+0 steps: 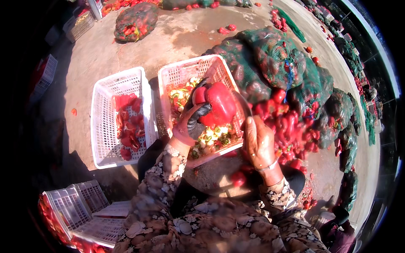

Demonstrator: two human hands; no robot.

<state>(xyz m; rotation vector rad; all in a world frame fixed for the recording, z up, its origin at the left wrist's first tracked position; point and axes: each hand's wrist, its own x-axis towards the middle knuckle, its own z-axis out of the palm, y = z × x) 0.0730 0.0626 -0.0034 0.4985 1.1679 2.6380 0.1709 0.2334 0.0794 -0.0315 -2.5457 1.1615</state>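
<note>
My left hand (195,119), in a black glove, grips a large red bell pepper (221,103). Held in my bare right hand (259,141) is a knife (243,103), its dark blade pointing up beside the pepper's right side. Most of its handle is hidden by my fingers. Both hands are over a pinkish-white plastic crate (223,67), which contains pale, seedy pepper cores (213,135) with green stems. To its left stands a white crate (96,126) with cut red pepper pieces (130,135) in it.
Green mesh sacks of peppers (276,59) are piled at the right, with loose red peppers (289,128) spilling beside my right hand. Another filled sack (136,23) lies at the far left. White crates (90,211) stand at the lower left.
</note>
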